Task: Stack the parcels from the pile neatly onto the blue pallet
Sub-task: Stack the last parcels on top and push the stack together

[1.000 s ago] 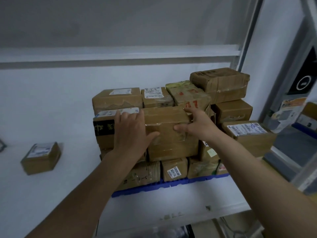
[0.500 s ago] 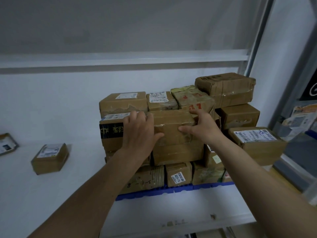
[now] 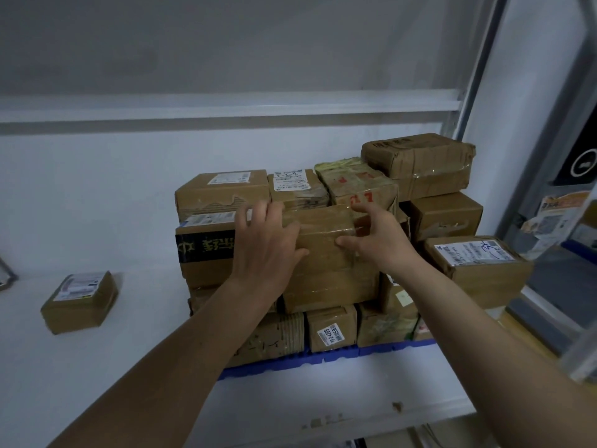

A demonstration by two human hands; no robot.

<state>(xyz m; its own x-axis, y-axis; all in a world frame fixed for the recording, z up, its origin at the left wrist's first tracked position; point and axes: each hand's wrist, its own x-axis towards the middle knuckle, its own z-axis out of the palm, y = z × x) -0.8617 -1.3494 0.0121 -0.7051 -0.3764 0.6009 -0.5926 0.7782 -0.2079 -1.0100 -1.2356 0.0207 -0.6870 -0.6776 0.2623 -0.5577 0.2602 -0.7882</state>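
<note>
Brown cardboard, glossy with tape, is held between both hands: the taped parcel (image 3: 326, 253) sits at the front centre of the stack, with the left hand (image 3: 265, 247) curled over its upper left corner and the right hand (image 3: 376, 240) gripping its upper right edge, thumb laid across the front face. Below it, at 6 o'clock, small boxes rest on the blue pallet (image 3: 323, 358), of which only the front lip shows.

A slip seems the main risk, since the tape film looks slick and the grip is only at the top corners. Should the parcel be pushed too hard toward 12 o'clock, the red-marked parcel (image 3: 358, 189) behind it could be shoved out of line. The large parcel (image 3: 420, 164) at 1 o'clock sits highest and slightly askew, so a knock might topple it.

Against the earlier frames, the parcel appears seated further into its row, and the right fingers have spread more loosely along the top edge. At 9 o'clock, well apart, a single loose parcel (image 3: 80, 300) lies on the white shelf (image 3: 97, 367), not yet stacked.
</note>
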